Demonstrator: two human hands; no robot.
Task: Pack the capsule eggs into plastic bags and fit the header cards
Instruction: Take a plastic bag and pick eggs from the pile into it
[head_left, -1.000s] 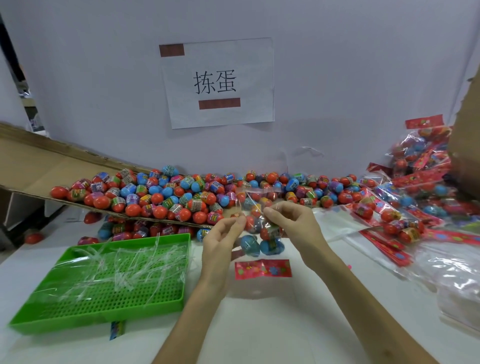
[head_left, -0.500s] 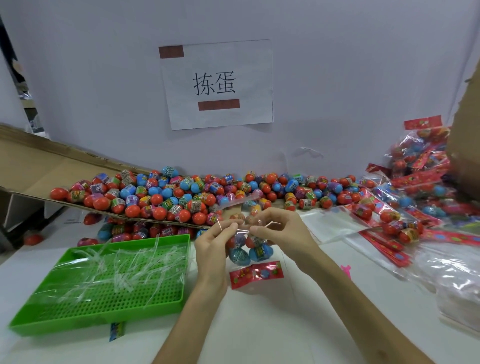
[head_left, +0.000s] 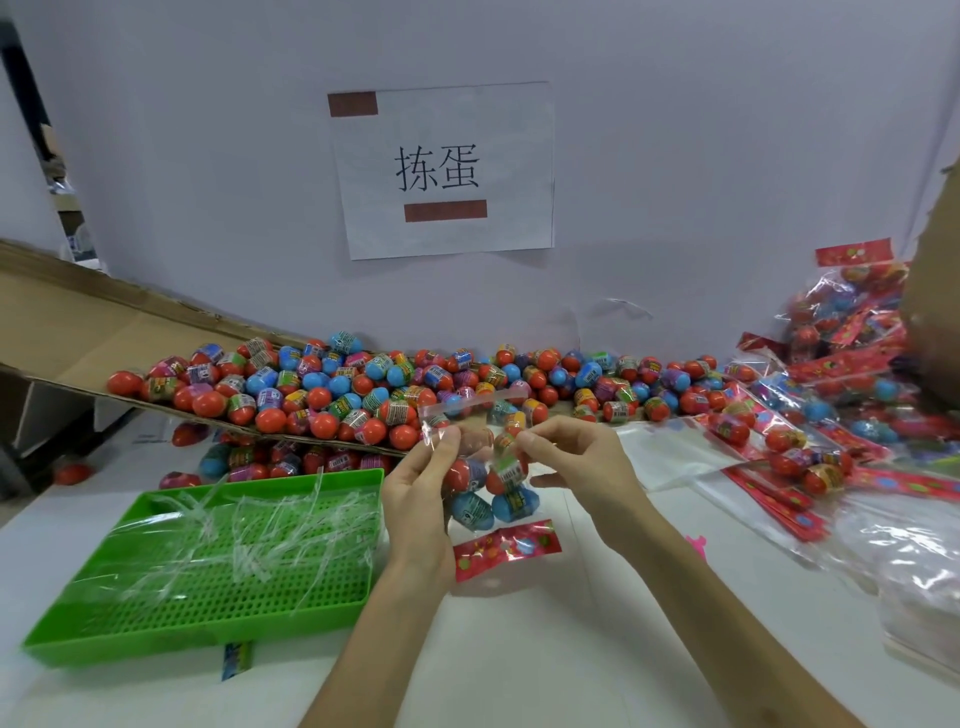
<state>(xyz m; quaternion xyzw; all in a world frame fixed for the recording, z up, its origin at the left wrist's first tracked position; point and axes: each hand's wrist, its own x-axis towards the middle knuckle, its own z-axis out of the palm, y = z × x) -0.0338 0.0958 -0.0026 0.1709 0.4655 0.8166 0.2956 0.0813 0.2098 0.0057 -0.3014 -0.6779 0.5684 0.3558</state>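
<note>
Left hand (head_left: 421, 499) and right hand (head_left: 566, 457) both had a narrow grip, pinching the top of the plastic bag (head_left: 483, 467), capsule eggs (head_left: 470, 512) inside, held up just over the worktop (head_left: 519, 649).

Both bare forearms reach up from below and angle toward each other; the left hand (head_left: 418, 499) stands upright, its thumb and fingers pinching the plastic bag (head_left: 478, 499) near its top; the right hand (head_left: 569, 457), just beside it with its fingers curled, pinches the same bag.
</note>
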